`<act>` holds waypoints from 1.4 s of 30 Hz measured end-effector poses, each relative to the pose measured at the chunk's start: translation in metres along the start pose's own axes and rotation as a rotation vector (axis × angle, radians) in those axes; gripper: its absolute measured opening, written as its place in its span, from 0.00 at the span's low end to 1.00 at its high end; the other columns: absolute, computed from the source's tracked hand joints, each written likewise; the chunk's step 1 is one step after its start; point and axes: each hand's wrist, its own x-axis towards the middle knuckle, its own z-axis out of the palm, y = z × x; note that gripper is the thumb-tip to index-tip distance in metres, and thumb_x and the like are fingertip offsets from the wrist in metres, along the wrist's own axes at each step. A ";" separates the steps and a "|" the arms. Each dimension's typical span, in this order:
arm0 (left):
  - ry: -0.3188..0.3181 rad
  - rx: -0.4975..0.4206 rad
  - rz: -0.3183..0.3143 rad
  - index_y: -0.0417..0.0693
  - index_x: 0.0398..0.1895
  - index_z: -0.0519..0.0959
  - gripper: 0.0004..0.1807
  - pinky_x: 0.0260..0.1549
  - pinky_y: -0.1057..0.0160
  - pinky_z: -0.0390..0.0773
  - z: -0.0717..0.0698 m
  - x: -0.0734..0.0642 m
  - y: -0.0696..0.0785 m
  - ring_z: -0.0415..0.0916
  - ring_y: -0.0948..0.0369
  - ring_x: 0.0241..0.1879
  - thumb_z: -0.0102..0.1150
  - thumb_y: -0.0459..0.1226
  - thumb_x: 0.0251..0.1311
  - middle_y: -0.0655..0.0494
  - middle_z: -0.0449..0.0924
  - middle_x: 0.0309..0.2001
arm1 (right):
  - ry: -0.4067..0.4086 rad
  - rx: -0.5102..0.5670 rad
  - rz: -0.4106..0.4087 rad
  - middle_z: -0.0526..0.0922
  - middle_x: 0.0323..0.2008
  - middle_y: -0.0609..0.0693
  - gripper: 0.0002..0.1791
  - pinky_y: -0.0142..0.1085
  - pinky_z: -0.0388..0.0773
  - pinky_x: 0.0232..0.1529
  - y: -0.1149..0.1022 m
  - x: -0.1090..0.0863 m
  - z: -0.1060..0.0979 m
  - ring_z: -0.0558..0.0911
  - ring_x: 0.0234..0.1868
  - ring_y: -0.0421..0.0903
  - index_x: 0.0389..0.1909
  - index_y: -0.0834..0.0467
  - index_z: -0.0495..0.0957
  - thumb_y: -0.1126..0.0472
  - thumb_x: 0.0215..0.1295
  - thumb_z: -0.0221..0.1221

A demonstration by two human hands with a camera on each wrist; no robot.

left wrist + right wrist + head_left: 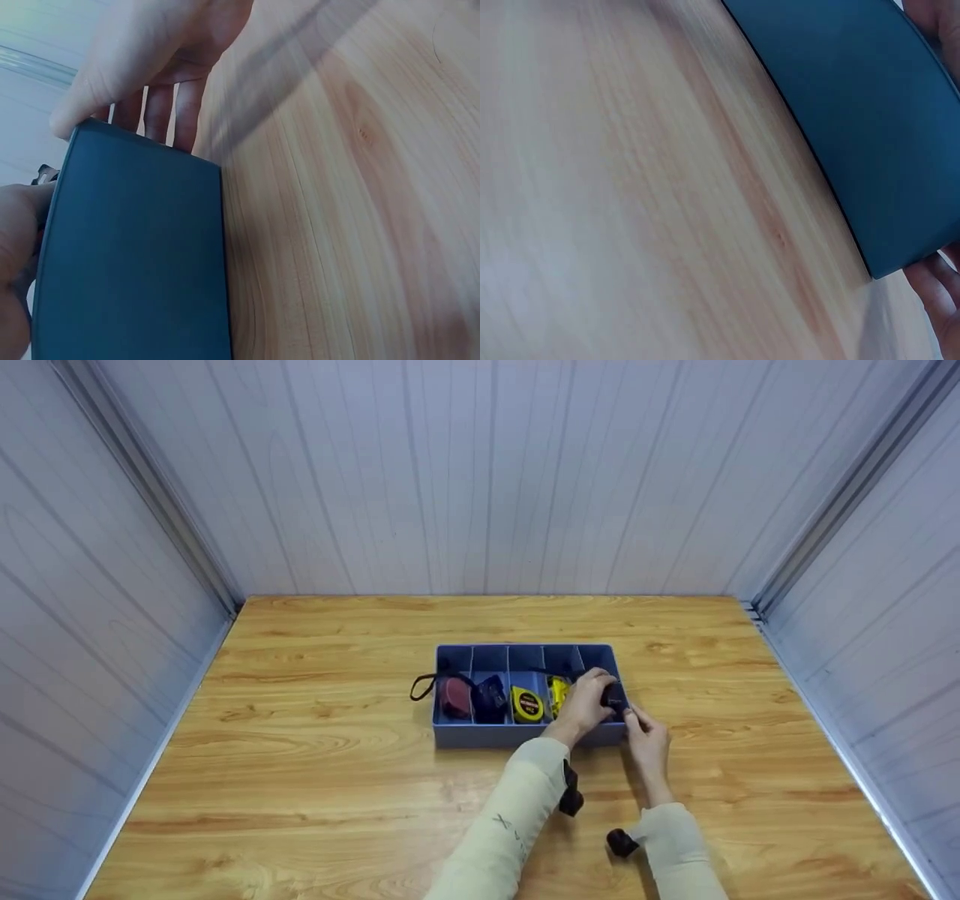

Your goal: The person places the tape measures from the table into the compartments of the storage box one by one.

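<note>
A blue-grey divided box [487, 737] stands on the table, with tape measures in its compartments. My left hand [589, 701] reaches into the rightmost compartment, its fingers and thumb around a black tape measure [613, 700]. Its palm side is hidden. At the box's front right corner, my right hand [649, 735] grips the rim, the fingers lying along the outer end wall, as the left wrist view shows. Further left in the box sit a yellow tape measure [527, 705], a dark blue one [490, 699] and a red one [455, 697]. Another yellow one [557, 694] is partly behind my left hand.
A black wrist strap [422, 688] hangs over the box's left wall. The wood-grain table [315, 780] is enclosed by pale panels [465, 480] at the back and both sides. Black cameras [571, 795] are worn on both wrists.
</note>
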 end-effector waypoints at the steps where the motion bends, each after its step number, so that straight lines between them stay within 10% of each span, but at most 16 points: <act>1: -0.004 0.011 0.002 0.45 0.49 0.76 0.24 0.48 0.72 0.66 0.000 0.000 0.000 0.69 0.62 0.50 0.67 0.35 0.45 0.56 0.71 0.50 | -0.003 0.002 -0.004 0.77 0.47 0.56 0.16 0.32 0.69 0.43 0.000 0.000 0.000 0.75 0.45 0.46 0.47 0.61 0.77 0.63 0.59 0.53; 11: 0.056 0.074 0.070 0.47 0.39 0.81 0.10 0.46 0.74 0.67 -0.005 0.000 -0.004 0.71 0.64 0.47 0.60 0.34 0.51 0.57 0.76 0.44 | -0.005 0.007 0.008 0.75 0.49 0.59 0.17 0.42 0.67 0.51 0.000 0.001 0.000 0.72 0.51 0.52 0.48 0.63 0.76 0.62 0.58 0.53; 24: 0.122 0.047 0.052 0.49 0.41 0.80 0.10 0.44 0.72 0.69 -0.012 -0.005 -0.008 0.71 0.65 0.44 0.56 0.39 0.57 0.59 0.75 0.41 | -0.023 0.005 0.017 0.76 0.47 0.59 0.17 0.23 0.70 0.33 -0.003 -0.002 -0.002 0.76 0.44 0.48 0.49 0.63 0.75 0.62 0.60 0.52; 32: 0.088 0.005 0.049 0.45 0.46 0.77 0.14 0.46 0.70 0.69 -0.016 -0.008 -0.007 0.70 0.62 0.46 0.54 0.40 0.58 0.55 0.74 0.43 | -0.017 -0.016 0.009 0.75 0.48 0.59 0.17 0.41 0.71 0.45 0.000 0.000 -0.003 0.74 0.48 0.51 0.48 0.64 0.75 0.61 0.59 0.53; 42: 0.024 0.056 0.024 0.46 0.52 0.73 0.20 0.46 0.69 0.69 -0.026 -0.016 -0.010 0.68 0.61 0.49 0.53 0.44 0.59 0.54 0.71 0.47 | -0.019 -0.016 0.014 0.76 0.47 0.59 0.18 0.41 0.70 0.46 -0.001 0.000 -0.002 0.74 0.47 0.51 0.48 0.63 0.76 0.60 0.59 0.54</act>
